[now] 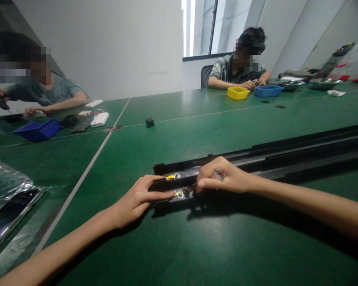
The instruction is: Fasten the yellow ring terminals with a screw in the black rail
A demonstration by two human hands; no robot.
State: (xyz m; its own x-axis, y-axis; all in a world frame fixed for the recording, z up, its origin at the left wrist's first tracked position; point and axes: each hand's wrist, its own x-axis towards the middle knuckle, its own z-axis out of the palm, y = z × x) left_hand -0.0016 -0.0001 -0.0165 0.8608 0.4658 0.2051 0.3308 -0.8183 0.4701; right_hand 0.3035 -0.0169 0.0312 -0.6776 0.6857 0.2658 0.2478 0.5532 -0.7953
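Two long black metal rails (286, 161) lie side by side on the green table. Near their left ends, a yellow-sleeved ring terminal (170, 177) sits at a bolt on the far rail, with a second nut (180, 193) and yellow sleeve on the near one. My left hand (134, 200) rests over the rail ends, fingers stretched and apart. One of its fingertips touches the near yellow sleeve. My right hand (216, 176) is closed around a silver metal wrench (191, 188), whose head is at the near nut. Part of the tool is hidden by my fingers.
A phone (12, 216) and clear plastic wrap (6, 178) lie at left. Beyond are a small black block (149, 122), a dark blue bin (37, 130), a yellow bin (238, 93) and a blue bin (268, 91). Two people sit across the table, working with their hands.
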